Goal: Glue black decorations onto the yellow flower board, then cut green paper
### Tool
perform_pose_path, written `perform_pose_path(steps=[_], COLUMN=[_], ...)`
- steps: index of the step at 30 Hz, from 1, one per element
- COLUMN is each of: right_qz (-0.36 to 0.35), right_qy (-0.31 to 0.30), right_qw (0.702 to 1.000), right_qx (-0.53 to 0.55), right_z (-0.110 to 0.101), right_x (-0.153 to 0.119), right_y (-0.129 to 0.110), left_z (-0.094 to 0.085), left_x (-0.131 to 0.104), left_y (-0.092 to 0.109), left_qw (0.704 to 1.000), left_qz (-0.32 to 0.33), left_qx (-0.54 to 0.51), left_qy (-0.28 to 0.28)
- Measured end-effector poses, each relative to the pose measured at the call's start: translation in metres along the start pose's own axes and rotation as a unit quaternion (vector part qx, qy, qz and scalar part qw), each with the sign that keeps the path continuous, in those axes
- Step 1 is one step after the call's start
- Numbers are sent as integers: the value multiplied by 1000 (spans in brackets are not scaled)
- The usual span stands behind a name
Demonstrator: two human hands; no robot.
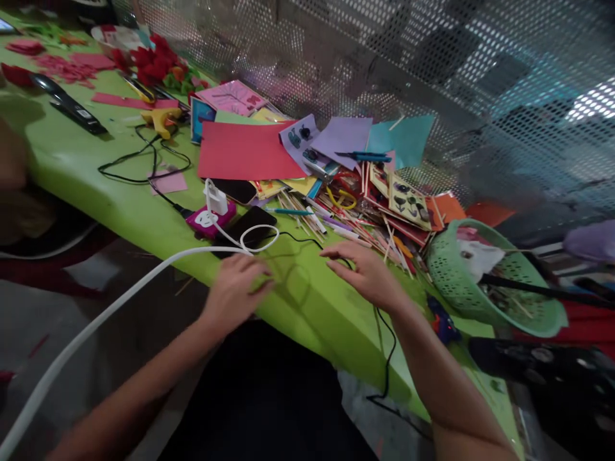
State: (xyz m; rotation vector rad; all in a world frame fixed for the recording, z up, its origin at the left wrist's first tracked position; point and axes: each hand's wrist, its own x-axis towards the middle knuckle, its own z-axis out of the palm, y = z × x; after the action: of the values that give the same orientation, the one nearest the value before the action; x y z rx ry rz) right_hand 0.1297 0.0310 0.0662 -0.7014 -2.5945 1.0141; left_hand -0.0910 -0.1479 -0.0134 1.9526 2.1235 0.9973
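Note:
My left hand (235,289) hovers at the green table's front edge, its fingers loosely bent and apart, with nothing visible in it. Just beyond it are a looped white cable (259,238) and a dark smartphone (247,225). A white charger plug (217,200) sits in a magenta power strip (204,221). Over the table to the right, my right hand (368,272) has its thumb and fingers apart and seems to hold nothing. A thin black cord (307,240) passes close to its fingertips; whether they touch it, I cannot tell.
Coloured paper (250,150), pens and thin sticks (350,230) lie heaped along a perforated metal screen (375,57). A green basket (446,256) and a glue gun (442,320) stand right. A yellow glue gun (163,120) and black clippers (70,105) lie left. Someone's arm (12,153) shows at left.

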Motion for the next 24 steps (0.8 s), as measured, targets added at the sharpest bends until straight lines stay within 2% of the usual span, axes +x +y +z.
perform_pose_path(steps=[1, 3, 5, 8, 12, 16, 20, 24], right_qz=[7, 23, 35, 42, 46, 71, 81, 79], right_qy=[-4, -7, 2, 22, 31, 45, 47, 39], right_qw=[1000, 1000, 999, 999, 998, 996, 995, 992], right_qx=[1, 6, 9, -1, -3, 17, 45, 88], right_z=[-2, -2, 0, 6, 17, 30, 45, 60], right_x=[-14, -40, -61, -88, -121, -143, -150, -152], right_y=[-1, -2, -4, -9, -15, -12, -5, 0], left_z=[-9, -19, -19, -11, -2, 0, 5, 13], left_x=[-12, -29, -35, -29, -18, -18, -25, -44], left_y=[-13, -31, -40, -41, -36, -33, -21, 5], left_qw=[995, 972, 953, 939, 931, 934, 938, 953], left_qz=[-67, -171, -236, -279, -283, -268, -252, -212], left_qx=[38, 108, 151, 181, 216, 221, 218, 202], left_qy=[58, 123, 118, 83, 78, 84, 99, 82])
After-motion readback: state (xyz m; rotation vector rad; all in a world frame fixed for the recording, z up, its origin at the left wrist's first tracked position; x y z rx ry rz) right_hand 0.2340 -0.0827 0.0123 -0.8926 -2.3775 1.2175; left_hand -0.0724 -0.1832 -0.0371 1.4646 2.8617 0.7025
